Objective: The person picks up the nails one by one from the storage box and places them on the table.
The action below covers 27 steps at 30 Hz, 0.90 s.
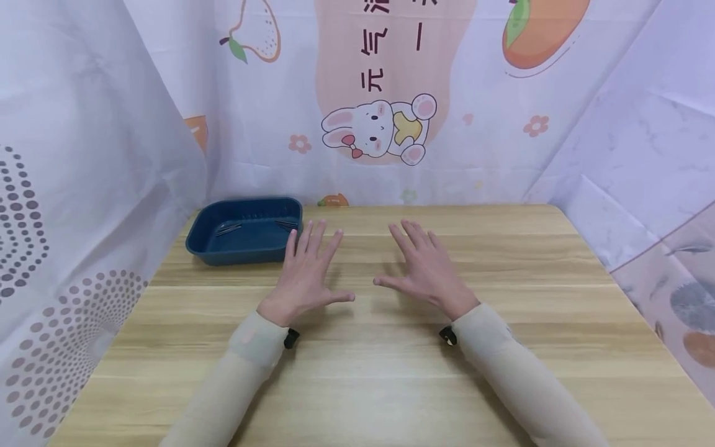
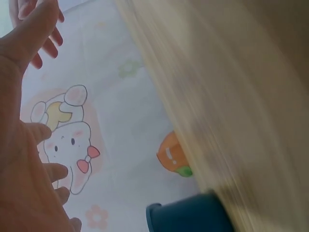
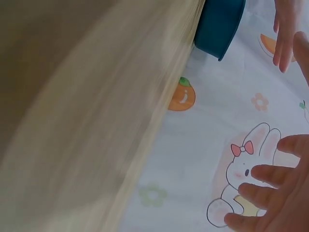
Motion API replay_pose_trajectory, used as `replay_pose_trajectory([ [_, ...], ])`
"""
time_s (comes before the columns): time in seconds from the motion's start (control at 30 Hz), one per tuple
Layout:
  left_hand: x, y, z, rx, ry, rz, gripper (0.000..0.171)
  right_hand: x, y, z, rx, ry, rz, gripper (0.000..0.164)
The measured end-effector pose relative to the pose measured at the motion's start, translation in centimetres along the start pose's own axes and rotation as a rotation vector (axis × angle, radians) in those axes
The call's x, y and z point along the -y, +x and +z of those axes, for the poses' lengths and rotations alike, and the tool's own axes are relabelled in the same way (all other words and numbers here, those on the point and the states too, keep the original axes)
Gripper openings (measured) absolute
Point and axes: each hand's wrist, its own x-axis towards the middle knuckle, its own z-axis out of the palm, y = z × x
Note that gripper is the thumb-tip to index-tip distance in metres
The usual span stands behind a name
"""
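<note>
Both hands hover over the wooden table with fingers spread and nothing in them. My left hand point(image 1: 304, 273) is nearest to a dark blue plastic basin point(image 1: 246, 256), its fingertips overlapping the basin's right front corner in the head view. Thin dark metal sticks point(image 1: 228, 229) lie inside at the left, and more of them point(image 1: 287, 223) sit at the right side. My right hand point(image 1: 427, 267) is to the right of the left one, thumb pointing inward. In the left wrist view the basin point(image 2: 190, 215) shows at the bottom; in the right wrist view the basin point(image 3: 219, 26) appears at the top.
The light wood table point(image 1: 391, 385) runs back to a white printed curtain point(image 1: 268, 124) with a rabbit and fruit drawings. More cloth hangs along the left side point(image 1: 84, 155) and the right side point(image 1: 631, 186). Dark wrist straps show at both sleeve cuffs.
</note>
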Motion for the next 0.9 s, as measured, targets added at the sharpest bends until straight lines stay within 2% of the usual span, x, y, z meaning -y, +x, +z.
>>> replay_pose_trajectory([
  [0.23,1.8,-1.0,-0.5,-0.027,-0.028,0.01,0.116,1.2,2.2,0.9,0.017,0.036,-0.021,0.106],
  [0.47,3.9,-1.9,-1.0,-0.078,-0.045,-0.008,0.11,2.2,4.5,1.4,0.045,0.055,-0.043,0.1],
  [0.63,5.7,-2.9,-1.7,-0.095,-0.073,-0.037,0.103,3.2,6.1,1.7,0.09,0.066,-0.043,0.098],
  [0.9,8.9,-4.6,-3.1,-0.084,-0.085,-0.112,0.097,5.2,8.5,2.1,0.188,0.098,-0.007,0.097],
])
